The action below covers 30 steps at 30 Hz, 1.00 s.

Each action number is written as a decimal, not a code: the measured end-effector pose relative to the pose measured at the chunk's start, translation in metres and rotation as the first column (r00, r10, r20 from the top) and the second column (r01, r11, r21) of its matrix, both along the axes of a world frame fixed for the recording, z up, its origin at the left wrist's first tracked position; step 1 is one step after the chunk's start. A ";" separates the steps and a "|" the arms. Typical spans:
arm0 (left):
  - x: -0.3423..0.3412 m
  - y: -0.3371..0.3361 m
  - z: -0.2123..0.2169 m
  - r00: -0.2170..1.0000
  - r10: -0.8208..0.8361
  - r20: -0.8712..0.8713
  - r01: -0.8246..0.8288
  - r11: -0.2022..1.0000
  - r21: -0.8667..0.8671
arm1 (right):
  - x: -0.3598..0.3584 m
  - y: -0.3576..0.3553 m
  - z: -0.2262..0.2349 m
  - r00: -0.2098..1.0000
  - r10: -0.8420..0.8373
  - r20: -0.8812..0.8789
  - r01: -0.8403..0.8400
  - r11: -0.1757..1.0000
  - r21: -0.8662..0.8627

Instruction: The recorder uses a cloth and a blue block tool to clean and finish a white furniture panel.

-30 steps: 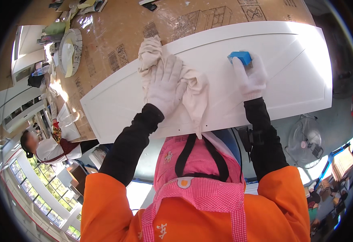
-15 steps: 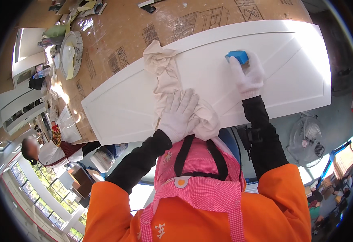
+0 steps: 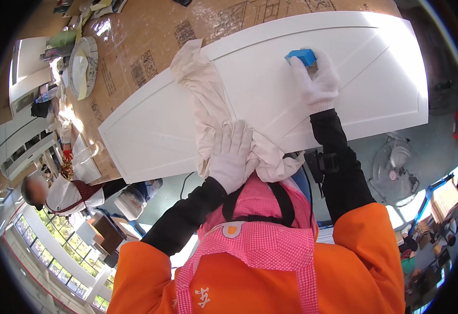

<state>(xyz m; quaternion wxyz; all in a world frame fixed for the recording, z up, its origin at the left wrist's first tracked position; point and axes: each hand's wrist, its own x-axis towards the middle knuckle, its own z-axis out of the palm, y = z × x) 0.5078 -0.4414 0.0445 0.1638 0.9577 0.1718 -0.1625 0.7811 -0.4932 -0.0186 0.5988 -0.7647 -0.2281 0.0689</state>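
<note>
the left hand point(image 3: 231, 157) has slid back along the white door panel point(image 3: 150, 131) since a second ago, from the middle of the board to its near edge, and the cream cloth point(image 3: 205, 99) has been drawn out long behind it. nearest the camera sit the orange sleeves and pink checked apron point(image 3: 260, 246). just past them the left hand, in a white glove, lies flat with fingers together, pressing the bunched near end of the cloth at the panel's edge; the rest of the cloth trails away across the panel to its far edge. further out, the right hand point(image 3: 318, 83), also gloved, is closed over a blue block point(image 3: 302, 56), holding it down on the panel's surface where it was before. beyond the panel lies brown printed cardboard point(image 3: 150, 36) covering the table. off to the left, another person in a white top point(image 3: 66, 193) bends over.
</note>
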 end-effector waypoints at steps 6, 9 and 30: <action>0.017 0.034 0.008 0.998 -0.066 -0.019 0.065 0.998 -0.023 | -0.001 -0.001 0.016 0.999 0.025 0.036 -0.023 0.999 -0.039; 0.072 0.080 -0.016 0.983 0.040 0.179 -0.072 0.982 0.176 | 0.000 -0.003 0.018 0.999 0.031 0.032 -0.028 0.997 -0.072; 0.155 0.129 -0.036 0.968 0.093 0.234 -0.176 0.913 0.369 | 0.002 -0.006 0.021 0.910 -0.179 -0.373 0.301 0.905 0.300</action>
